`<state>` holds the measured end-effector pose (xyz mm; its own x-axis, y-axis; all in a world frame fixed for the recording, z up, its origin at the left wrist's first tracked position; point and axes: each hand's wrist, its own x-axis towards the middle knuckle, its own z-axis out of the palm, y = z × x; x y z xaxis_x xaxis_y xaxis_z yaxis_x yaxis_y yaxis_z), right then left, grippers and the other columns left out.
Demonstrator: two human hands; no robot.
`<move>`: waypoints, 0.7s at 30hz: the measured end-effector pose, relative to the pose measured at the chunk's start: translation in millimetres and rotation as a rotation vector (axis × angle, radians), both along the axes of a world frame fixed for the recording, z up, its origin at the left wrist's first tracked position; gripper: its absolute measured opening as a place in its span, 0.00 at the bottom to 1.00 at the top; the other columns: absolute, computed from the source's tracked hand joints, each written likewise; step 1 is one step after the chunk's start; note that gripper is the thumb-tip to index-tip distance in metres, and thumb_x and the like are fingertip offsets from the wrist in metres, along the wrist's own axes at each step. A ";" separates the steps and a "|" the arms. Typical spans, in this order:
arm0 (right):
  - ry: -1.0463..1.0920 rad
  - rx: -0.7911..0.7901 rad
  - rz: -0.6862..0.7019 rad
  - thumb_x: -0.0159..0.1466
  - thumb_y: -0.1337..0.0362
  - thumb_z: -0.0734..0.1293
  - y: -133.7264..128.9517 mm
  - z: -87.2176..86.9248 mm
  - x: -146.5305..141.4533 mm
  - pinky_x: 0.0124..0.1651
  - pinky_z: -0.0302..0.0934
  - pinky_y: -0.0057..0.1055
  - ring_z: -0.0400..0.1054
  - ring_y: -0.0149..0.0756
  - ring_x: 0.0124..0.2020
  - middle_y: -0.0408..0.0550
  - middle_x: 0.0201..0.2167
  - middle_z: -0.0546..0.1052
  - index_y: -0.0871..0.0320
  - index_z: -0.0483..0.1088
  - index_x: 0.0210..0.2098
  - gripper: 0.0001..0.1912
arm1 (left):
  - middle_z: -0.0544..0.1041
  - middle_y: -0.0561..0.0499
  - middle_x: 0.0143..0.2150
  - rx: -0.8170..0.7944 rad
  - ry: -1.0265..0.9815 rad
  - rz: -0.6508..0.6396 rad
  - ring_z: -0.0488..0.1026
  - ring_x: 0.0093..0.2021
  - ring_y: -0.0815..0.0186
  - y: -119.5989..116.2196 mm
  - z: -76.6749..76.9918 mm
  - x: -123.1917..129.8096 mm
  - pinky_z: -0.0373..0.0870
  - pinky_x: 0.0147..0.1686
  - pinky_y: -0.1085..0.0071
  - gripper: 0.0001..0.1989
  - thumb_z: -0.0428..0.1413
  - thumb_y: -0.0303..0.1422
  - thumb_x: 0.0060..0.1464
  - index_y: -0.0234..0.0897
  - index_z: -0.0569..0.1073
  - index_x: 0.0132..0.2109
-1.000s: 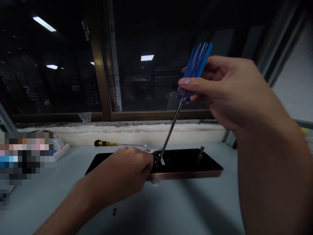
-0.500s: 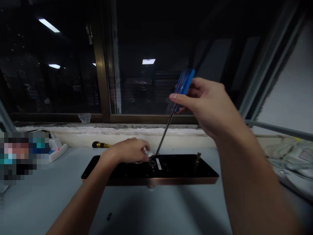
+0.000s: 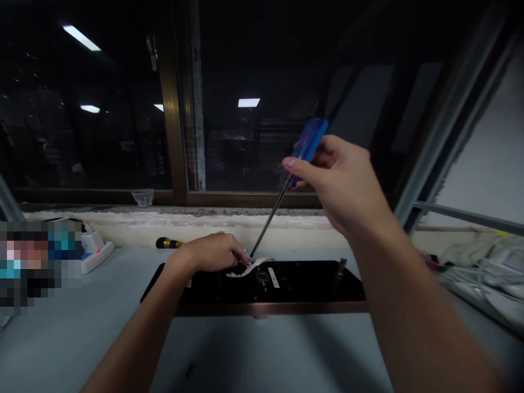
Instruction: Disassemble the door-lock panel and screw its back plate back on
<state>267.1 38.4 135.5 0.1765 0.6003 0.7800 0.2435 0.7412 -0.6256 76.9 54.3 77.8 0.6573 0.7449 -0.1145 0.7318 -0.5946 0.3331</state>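
Note:
A long black panel (image 3: 303, 289) with a copper-coloured front edge lies flat on the table. My right hand (image 3: 335, 174) is closed round the blue handle of a screwdriver (image 3: 273, 215), whose shaft slants down to the left. Its tip is by the panel's back edge, beside a white strip (image 3: 254, 266) that curves over the panel. Over the left part of the panel, my left hand (image 3: 216, 252) has its fingers bent down near the strip and the tip. What those fingers hold, if anything, is too small to tell. Toward the panel's right end stands a brass post (image 3: 341, 268).
Behind the left hand lies a black and yellow screwdriver (image 3: 167, 243). A white power strip (image 3: 98, 256) is at the left. On the sill sits a clear plastic cup (image 3: 143, 197). Tangled cables (image 3: 487, 273) fill the right side. A small dark piece (image 3: 189, 370) lies in front.
The screwdriver tip has moved left and slightly back, off the middle of the panel. The panel has shifted a little to the right, and more of the white strip shows.

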 end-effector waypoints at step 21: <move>-0.172 -0.105 0.296 0.56 0.63 0.67 -7.9 -5.7 -17.5 0.35 0.70 0.34 0.70 0.32 0.33 0.41 0.30 0.73 0.53 0.65 0.40 0.12 | 0.79 0.48 0.44 0.007 0.019 -0.008 0.74 0.43 0.65 1.9 0.0 -4.5 0.66 0.43 0.73 0.18 0.49 0.24 0.48 0.36 0.77 0.45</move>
<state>249.6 30.6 129.8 -0.1451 0.6843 0.7147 0.1363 0.7292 -0.6705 72.4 56.2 77.9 0.6608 0.7406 -0.1220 0.7334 -0.6026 0.3147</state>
